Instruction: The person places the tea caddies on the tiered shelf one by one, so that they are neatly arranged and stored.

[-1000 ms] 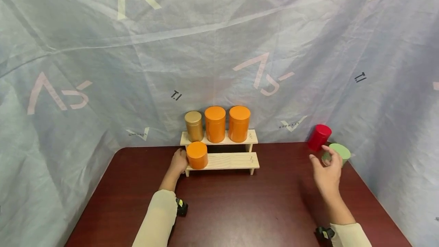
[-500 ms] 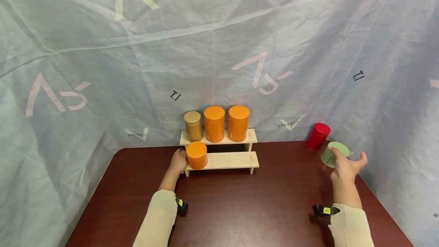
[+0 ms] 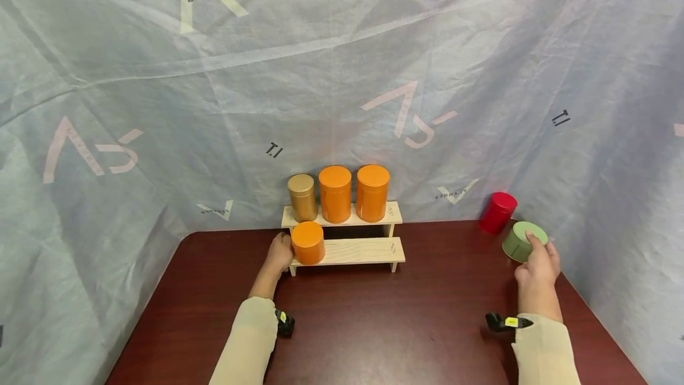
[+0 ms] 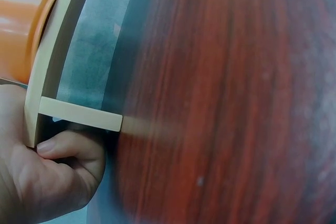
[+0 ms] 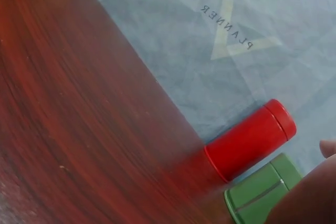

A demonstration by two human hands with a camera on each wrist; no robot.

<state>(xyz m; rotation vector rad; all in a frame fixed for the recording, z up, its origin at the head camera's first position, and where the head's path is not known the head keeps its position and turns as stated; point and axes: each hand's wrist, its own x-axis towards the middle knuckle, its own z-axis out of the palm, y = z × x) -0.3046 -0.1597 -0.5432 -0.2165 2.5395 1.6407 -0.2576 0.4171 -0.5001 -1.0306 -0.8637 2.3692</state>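
My left hand (image 3: 276, 255) holds the left end of a two-step wooden stand (image 3: 363, 249). In the left wrist view a curled finger (image 4: 71, 148) tucks under the shelf beside its leg. Close by, a short orange tin (image 3: 308, 246) stands on the lower step. At the far right, my right hand (image 3: 538, 272) grips a low green tin (image 3: 516, 247), thumb over the lid and fingers along its right side. The right wrist view shows the hand covering part of this green tin (image 5: 257, 195).
A red tin (image 3: 498, 214) stands just left of the green one, near the cloth backdrop (image 3: 342, 76). On the upper step are a gold tin (image 3: 303, 198) and two tall orange tins (image 3: 335, 195). Dark red-brown tabletop (image 3: 385, 319) lies between the arms.
My right hand has swung right past the green tin, then closed in on it from the right. The left hand stays at the stand.
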